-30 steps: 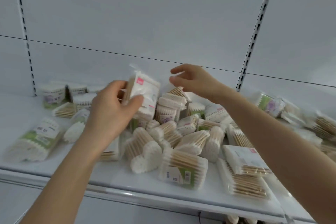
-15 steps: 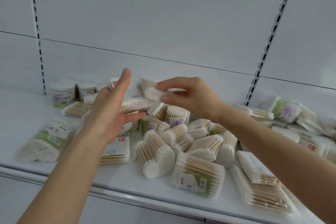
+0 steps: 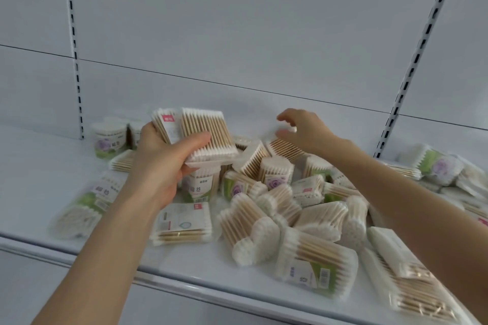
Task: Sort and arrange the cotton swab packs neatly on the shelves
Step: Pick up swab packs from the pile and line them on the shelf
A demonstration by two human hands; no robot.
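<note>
White shelf: left hand clutches flat packs of wooden-stemmed swabs above the heap; right hand spread wide behind.

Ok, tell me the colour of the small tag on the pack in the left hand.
Red tag with white lettering, head view.

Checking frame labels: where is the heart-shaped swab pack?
Head view, centre: the heart-shaped pack lies on the shelf near its front edge, between a flat pack and a green-labelled pack.
</note>
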